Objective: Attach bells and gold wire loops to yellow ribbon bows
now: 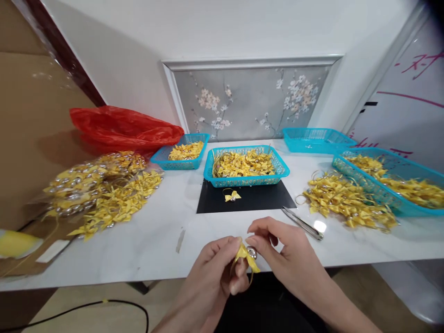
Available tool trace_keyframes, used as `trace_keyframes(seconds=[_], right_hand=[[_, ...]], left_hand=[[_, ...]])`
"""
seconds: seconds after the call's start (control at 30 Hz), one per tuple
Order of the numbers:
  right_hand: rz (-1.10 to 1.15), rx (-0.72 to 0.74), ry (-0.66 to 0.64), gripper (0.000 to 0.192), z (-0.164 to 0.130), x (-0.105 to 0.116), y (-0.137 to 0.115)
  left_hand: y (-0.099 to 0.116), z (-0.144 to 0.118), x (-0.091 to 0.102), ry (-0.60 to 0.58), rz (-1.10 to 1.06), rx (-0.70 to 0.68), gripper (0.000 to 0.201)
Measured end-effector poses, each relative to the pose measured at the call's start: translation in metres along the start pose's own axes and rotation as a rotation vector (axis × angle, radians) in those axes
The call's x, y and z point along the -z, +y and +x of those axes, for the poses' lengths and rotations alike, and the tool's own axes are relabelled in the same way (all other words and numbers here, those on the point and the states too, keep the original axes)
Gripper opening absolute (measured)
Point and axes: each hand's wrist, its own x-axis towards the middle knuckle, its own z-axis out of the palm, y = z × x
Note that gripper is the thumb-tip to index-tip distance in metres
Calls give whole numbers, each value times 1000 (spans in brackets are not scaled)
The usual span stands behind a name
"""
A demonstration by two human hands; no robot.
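Observation:
Between thumb and fingers, my left hand point(220, 266) pinches a yellow ribbon bow point(248, 259) with a shiny silver bead-like piece point(252, 252) at its middle and a thin gold cord loop hanging below. Close on its right is my right hand point(282, 245), fingers curled, with a small gap between thumb tip and index tip; the thumb is near the bow, though I cannot tell if it touches. Another bow point(232, 196) with a cord loop lies on the black mat point(263, 199). Silver tweezers point(303, 223) rest beyond my right hand.
Behind the mat stands a blue basket point(247, 181) of bows. More blue baskets stand at back left point(199, 162), back right point(317, 144) and right point(378, 187). Loose bow piles lie right point(347, 203) and left point(120, 199). A red plastic bag point(121, 127) sits at back left.

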Motion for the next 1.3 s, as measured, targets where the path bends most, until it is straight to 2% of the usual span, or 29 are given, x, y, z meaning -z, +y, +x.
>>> trace_keyframes(seconds=[0.1,0.2,0.37,0.53,0.6,0.67,0.73,0.83,0.93,1.03,1.17,1.3], right_hand=[[5,17,17,8,-4,5,4],[0,117,45,15,-10,15,4],[4,279,-62,27,-18,19,-2],[20,341,81,27,-21,4,0],[63,304,110,27,-19,2,3],[147,220,69,23,-15,6,7],[261,175,-36,19,-10,13,9],[343,261,-188,23,0,22,12],[280,320,-238,26,5,23,12],[246,232,-185,18,3,21,13],[238,105,9,13,-10,22,8],[177,110,-51,16,-22,22,-4]], left_hand=[[3,1,2,7,-135,75,35],[4,1,3,11,-164,84,35],[2,-2,2,49,-194,71,35],[0,-6,-3,-14,-189,57,34],[-1,-6,-3,-44,-145,40,35],[-1,-5,0,-33,-112,12,34],[-1,-2,3,-12,-113,15,32],[-1,3,6,-78,-134,102,27],[-1,6,6,-152,-138,131,27],[-2,7,6,-148,-121,80,27],[-3,6,4,-55,-26,-65,31],[-2,2,3,40,73,-217,41]])
